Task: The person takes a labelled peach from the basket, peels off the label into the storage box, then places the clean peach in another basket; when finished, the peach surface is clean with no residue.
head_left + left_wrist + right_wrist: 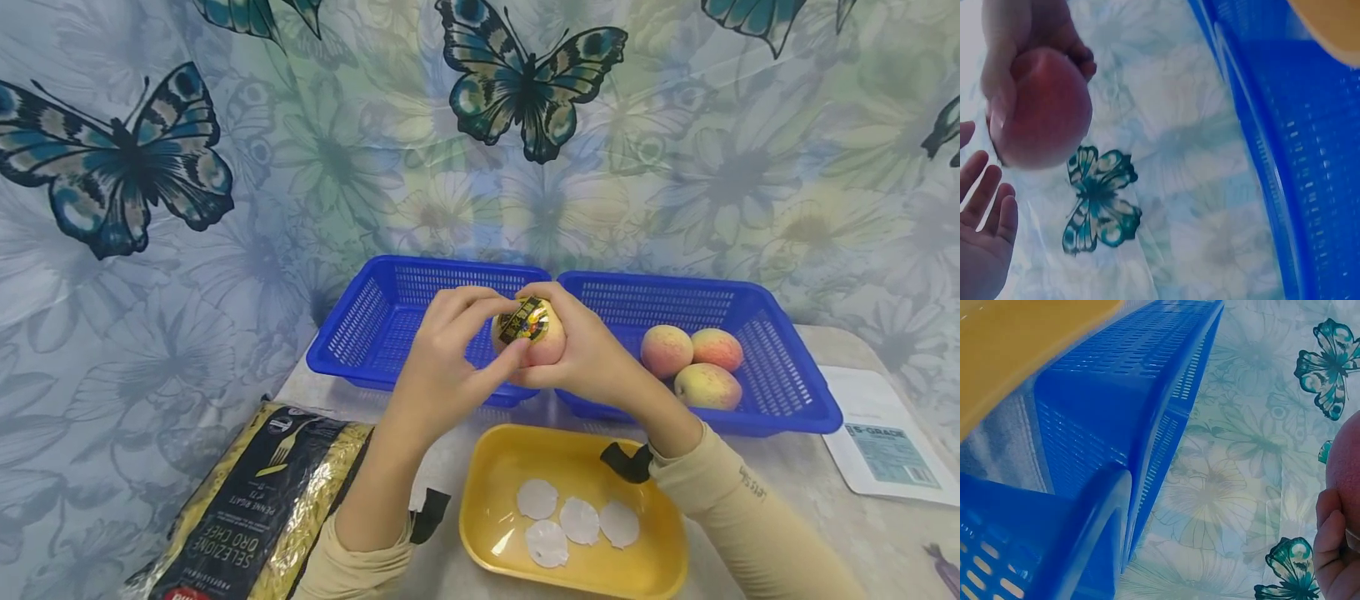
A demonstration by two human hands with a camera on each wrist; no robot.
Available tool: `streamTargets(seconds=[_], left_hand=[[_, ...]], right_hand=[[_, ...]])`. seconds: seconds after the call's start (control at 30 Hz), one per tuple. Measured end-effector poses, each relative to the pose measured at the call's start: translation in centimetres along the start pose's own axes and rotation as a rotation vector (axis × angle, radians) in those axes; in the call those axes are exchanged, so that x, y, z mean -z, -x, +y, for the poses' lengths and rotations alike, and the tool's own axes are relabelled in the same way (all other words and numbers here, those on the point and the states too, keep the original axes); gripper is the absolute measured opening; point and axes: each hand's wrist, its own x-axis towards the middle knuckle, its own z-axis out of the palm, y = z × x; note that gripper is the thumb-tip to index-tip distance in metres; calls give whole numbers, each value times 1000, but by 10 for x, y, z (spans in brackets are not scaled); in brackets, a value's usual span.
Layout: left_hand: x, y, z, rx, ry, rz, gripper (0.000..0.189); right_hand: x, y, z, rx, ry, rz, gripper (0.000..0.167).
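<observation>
A peach (552, 348) with a shiny gold-and-black sticker (525, 320) on its near side is held up above the two baskets. My right hand (588, 346) grips the peach from the right, thumb and fingers around it. The left wrist view shows the pinkish peach (1054, 112) in that grip. My left hand (457, 354) is at the sticker, index finger and thumb at its edges. Its other fingers (988, 194) are spread, apart from the peach. In the right wrist view only part of the peach (1347, 469) shows.
Behind the hands stand a left blue basket (352, 379) and a right blue basket (795, 408) with three peaches (708, 387). In front, a yellow tray (495, 450) holds several round white pieces (580, 522). A penne bag (255, 500) lies left, a white packet (877, 433) right.
</observation>
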Motion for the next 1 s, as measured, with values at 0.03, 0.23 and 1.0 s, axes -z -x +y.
streamTargets(seconds=[0.03,0.23,1.0], left_hand=[[-2,0,2,-3,-8,-6,28],[-9,1,6,14,-31,-33,31],[-22,6,8,-62,-199,-8,17]], right_hand=[[-1,1,0,3,3,1,72],[-4,3,2,21,38,-1,69],[-3,13,14,-34,158,22,75]])
